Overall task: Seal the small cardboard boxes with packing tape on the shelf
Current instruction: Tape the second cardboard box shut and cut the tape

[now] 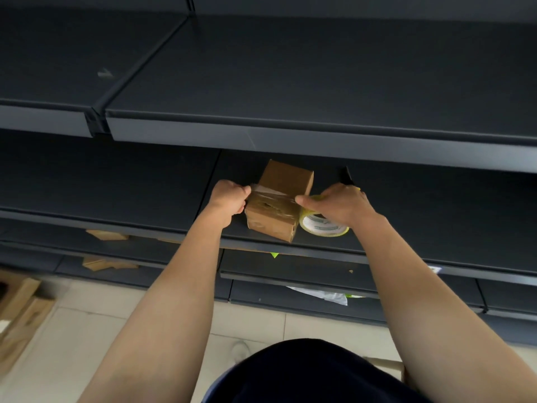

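Observation:
A small brown cardboard box (273,219) sits on the dark middle shelf (421,245), with a second box (286,177) right behind it. A strip of clear tape (273,197) stretches across the front box's top. My left hand (229,197) pinches the tape's free end at the box's left edge. My right hand (340,203) grips the tape roll (322,226), yellow-rimmed with a white core, which stands against the box's right side; its thumb presses the tape at the box's right top edge.
A dark shelf (290,132) overhangs just above the boxes. A black object (347,175) stands behind my right hand. Lower shelves hold cardboard scraps (107,235) and white paper (322,295). Flat cardboard (20,309) lies on the tiled floor at left.

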Demonstrator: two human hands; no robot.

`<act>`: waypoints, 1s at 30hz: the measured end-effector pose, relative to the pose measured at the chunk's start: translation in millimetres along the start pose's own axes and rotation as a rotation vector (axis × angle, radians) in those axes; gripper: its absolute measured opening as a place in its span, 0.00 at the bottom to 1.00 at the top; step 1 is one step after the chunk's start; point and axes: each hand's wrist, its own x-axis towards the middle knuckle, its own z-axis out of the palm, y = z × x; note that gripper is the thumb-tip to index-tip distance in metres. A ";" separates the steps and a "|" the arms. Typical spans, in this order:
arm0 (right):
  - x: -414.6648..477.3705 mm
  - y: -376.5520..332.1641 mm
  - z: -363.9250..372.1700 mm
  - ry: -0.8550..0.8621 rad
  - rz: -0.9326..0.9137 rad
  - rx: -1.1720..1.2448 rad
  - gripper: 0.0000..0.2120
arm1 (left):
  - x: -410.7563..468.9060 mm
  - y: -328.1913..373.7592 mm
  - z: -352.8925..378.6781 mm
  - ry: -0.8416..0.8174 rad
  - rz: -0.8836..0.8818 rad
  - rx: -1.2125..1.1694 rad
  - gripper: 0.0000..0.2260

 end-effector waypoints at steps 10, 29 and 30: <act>17.2 -7.5 11.9 0.033 0.037 -0.104 0.38 | 22.7 -11.7 -4.6 0.004 -0.093 -0.076 0.08; 39.7 -1.9 33.0 -0.034 0.014 -0.054 0.30 | 32.4 -31.7 -6.7 -0.046 -0.121 -0.052 0.07; 39.5 -2.4 32.9 -0.028 0.011 -0.049 0.29 | 31.4 -34.4 -4.1 0.004 -0.094 -0.020 0.07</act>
